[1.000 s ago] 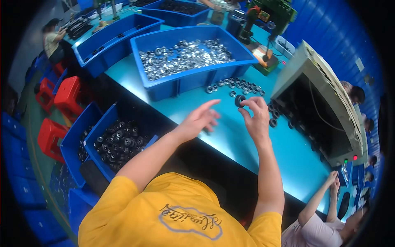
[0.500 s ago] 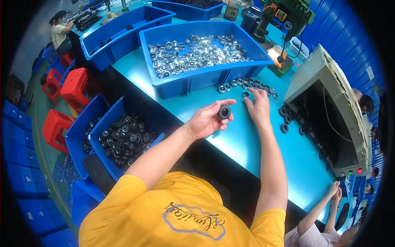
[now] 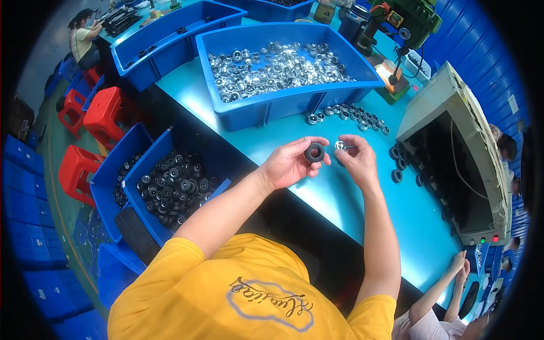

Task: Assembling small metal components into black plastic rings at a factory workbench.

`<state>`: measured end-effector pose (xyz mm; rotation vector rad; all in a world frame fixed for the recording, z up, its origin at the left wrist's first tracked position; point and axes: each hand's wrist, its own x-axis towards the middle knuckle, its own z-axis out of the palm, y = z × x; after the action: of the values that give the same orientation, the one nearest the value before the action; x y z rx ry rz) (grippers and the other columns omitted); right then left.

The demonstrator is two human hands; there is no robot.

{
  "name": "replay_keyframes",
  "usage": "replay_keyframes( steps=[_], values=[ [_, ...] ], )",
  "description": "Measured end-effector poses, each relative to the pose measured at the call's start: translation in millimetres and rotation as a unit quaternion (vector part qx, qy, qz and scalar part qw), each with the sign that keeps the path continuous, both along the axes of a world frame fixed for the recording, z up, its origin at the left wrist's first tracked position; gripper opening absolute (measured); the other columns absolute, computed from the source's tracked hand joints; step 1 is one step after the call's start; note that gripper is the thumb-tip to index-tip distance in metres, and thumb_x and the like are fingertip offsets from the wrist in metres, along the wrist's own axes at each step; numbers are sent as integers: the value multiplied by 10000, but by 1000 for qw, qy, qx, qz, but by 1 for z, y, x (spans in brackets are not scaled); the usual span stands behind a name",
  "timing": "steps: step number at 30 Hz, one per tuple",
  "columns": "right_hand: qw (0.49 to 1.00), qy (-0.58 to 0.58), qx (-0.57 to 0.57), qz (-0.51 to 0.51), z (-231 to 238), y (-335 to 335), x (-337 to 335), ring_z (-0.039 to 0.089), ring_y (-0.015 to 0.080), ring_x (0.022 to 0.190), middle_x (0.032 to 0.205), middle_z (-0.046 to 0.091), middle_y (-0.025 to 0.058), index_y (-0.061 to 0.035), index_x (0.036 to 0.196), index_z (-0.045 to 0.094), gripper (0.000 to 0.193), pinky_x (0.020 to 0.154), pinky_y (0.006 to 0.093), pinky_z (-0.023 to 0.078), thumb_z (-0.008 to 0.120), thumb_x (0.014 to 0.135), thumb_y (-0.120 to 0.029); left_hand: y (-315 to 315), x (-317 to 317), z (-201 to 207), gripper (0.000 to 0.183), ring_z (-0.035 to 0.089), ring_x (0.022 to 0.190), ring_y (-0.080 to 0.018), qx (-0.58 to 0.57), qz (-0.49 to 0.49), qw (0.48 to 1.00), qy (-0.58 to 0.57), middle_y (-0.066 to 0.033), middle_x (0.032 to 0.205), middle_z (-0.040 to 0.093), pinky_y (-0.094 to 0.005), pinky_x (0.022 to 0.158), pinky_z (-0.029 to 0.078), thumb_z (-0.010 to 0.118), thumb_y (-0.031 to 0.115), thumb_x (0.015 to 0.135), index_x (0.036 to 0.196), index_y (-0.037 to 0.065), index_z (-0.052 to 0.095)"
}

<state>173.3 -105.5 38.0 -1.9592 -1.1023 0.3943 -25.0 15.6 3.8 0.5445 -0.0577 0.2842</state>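
Observation:
Between the thumb and fingers of my left hand (image 3: 287, 163) is a black rubber ring (image 3: 314, 152), its hole facing up toward me. My right hand (image 3: 359, 161) pinches a small shiny silver wheel hub (image 3: 340, 145) close to the ring's right side, with a gap between the two. Both hands are above the teal table (image 3: 317, 192). Beyond them, several loose silver hubs (image 3: 357, 115) stand in rows against the front of a blue bin (image 3: 238, 116), which holds many more silver hubs (image 3: 272, 71).
On the right stands a beige box-shaped machine (image 3: 433, 107) with a dark opening, black rings (image 3: 397, 175) lying before it. A green drill press (image 3: 396, 34) is at the back. Lower left, blue bins hold black wheels (image 3: 175, 187); red stools (image 3: 105, 119) stand beyond. Another person's hands (image 3: 462, 263) show lower right.
My right hand has picked a silver hub off the table and brought it back toward my left hand. The ring in my left hand has turned slightly.

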Motion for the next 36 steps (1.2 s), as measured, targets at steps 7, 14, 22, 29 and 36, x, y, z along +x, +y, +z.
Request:
replay_keyframes(
  steps=[7, 14, 22, 29, 36],
  values=[
    [980, 191, 58, 5, -5, -14, -13, 651, 103, 861, 1008, 695, 49, -18, 1175, 721, 354, 769, 280, 545, 788, 834, -85, -3, 0, 3, 454, 592, 879, -178, 8, 12, 1000, 6, -190, 1149, 650, -325, 796, 523, 385, 353, 1137, 1392, 8, 533],
    [952, 286, 110, 2, -16, -17, -10, 646, 102, 882, 1007, 710, 36, -8, 1200, 703, 354, 825, 263, 524, 776, 858, -67, -4, 0, 4, 445, 633, 948, -182, 21, 21, 1000, 5, -163, 1154, 657, -350, 869, 549, 426, 324, 1128, 1419, 0, 517],
    [950, 288, 117, 3, -13, -18, -12, 651, 99, 882, 999, 716, 33, -12, 1193, 707, 346, 823, 261, 526, 778, 858, -62, -16, 4, 3, 545, 648, 1048, -136, 181, 170, 966, 78, -75, 1197, 665, -297, 945, 551, 789, 39, 907, 1396, -11, 554],
    [953, 287, 96, -2, 0, -19, -21, 652, 106, 873, 971, 723, 38, -22, 1202, 710, 365, 823, 269, 519, 787, 850, -76, -26, 5, 8, 592, 637, 1061, -113, 233, 227, 936, 134, -39, 1179, 656, -276, 964, 558, 832, -69, 810, 1352, -12, 601],
    [956, 279, 85, 6, 0, -19, -21, 658, 110, 846, 927, 728, 43, -25, 1206, 717, 374, 804, 272, 512, 791, 844, -86, -26, 6, 6, 578, 627, 1073, -110, 269, 238, 923, 138, -13, 1176, 613, -274, 964, 559, 813, -85, 817, 1356, -1, 621]
  ],
)
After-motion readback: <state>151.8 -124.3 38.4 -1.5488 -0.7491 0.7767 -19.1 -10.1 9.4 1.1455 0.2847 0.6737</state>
